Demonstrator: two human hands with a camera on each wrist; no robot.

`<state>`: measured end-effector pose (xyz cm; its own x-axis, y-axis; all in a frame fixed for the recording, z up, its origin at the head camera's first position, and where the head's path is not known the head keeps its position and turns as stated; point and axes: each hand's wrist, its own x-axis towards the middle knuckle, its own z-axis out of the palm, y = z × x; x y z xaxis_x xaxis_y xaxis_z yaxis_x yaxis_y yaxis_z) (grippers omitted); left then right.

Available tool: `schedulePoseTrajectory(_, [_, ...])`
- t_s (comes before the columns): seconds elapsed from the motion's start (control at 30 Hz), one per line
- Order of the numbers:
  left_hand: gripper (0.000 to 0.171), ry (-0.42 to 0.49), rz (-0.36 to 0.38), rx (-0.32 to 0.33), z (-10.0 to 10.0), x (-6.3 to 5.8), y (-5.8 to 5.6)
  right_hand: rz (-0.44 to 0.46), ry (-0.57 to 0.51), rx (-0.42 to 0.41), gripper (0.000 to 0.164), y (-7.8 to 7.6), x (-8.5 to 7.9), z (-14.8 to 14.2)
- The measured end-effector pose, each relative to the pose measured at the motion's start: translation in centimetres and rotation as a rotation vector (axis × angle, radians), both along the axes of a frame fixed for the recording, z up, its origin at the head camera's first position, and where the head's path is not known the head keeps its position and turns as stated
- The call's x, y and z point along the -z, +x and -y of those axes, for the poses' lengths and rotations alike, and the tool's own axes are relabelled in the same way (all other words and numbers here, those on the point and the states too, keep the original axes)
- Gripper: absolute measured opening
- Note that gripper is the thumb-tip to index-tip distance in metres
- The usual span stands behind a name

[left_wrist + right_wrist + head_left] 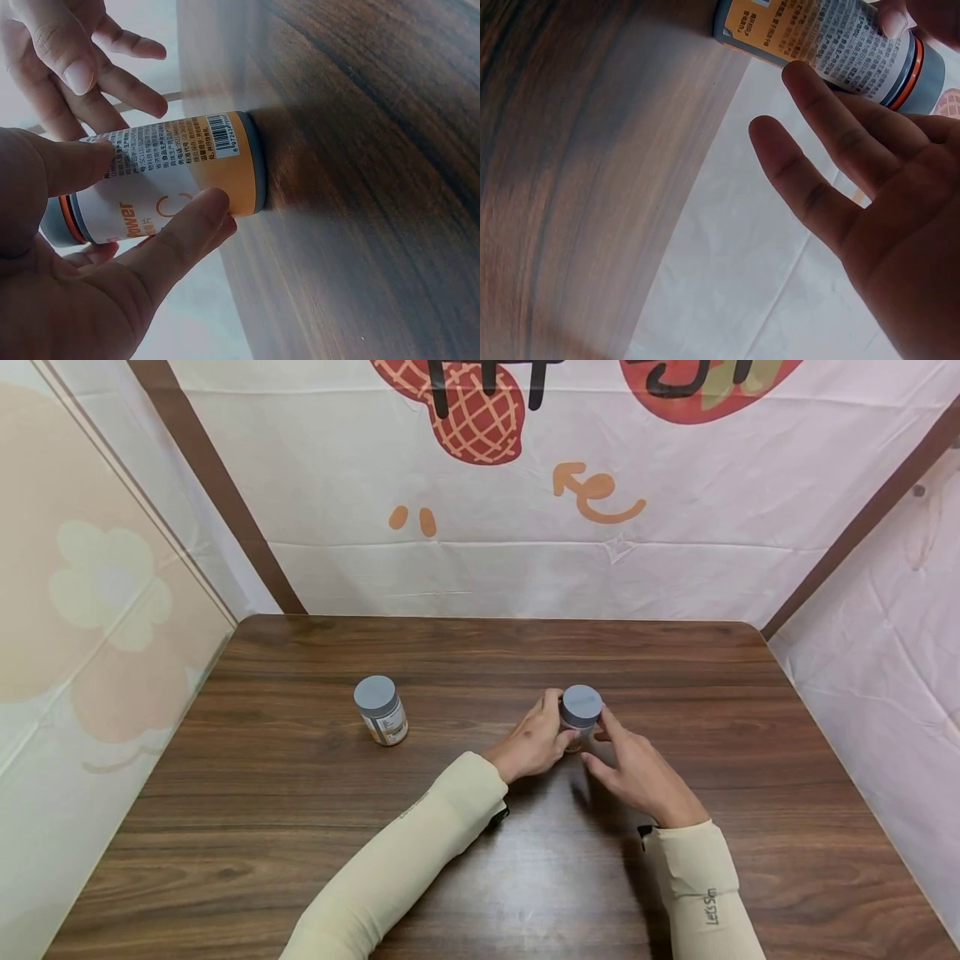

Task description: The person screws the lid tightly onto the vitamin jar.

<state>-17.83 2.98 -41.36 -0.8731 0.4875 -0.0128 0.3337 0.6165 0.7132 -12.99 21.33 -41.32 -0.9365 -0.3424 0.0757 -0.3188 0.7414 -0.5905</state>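
Observation:
A small jar (581, 707) with a grey screw lid stands upright on the wooden table, right of the middle. Its label, white and orange with a barcode, shows in the left wrist view on the jar (176, 176). From its left side my left hand (534, 741) grips the jar, thumb in front and fingers partly hidden behind. On the other side is my right hand (637, 768), its fingers extended; one fingertip reaches the edge of the lid and the thumb stands apart. In the right wrist view two fingers of the right hand (900, 195) stretch out below the jar (832, 45).
A second jar (382, 710) with a grey lid stands upright further left on the table (247, 793). Behind the table hangs a white printed cloth (337, 568), and more cloth borders both sides.

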Motion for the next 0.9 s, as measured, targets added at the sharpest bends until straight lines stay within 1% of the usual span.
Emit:
schedulePoseTrajectory(0.17, [0.054,0.013,0.003,-0.004,-0.1,0.0,-0.1,0.015,-0.002,-0.002,0.075,-0.1,0.1,0.0])
schedulePoseTrajectory(0.37, [0.053,0.005,-0.019,-0.015,-0.3,0.1,-0.3,0.017,0.013,0.003,0.074,-0.3,0.0,0.0])
schedulePoseTrajectory(0.57, [0.053,0.017,-0.025,-0.018,-0.2,0.2,-0.3,0.020,0.014,0.003,0.076,-0.4,0.1,0.1])
schedulePoseTrajectory(0.73, [0.062,0.034,0.015,-0.030,0.4,0.4,-0.2,0.035,0.026,0.013,0.078,-0.1,0.2,0.0])
schedulePoseTrajectory(0.9, [0.072,0.034,0.084,-0.059,1.7,0.3,-0.2,0.055,0.055,0.048,0.078,0.4,0.1,-0.2])
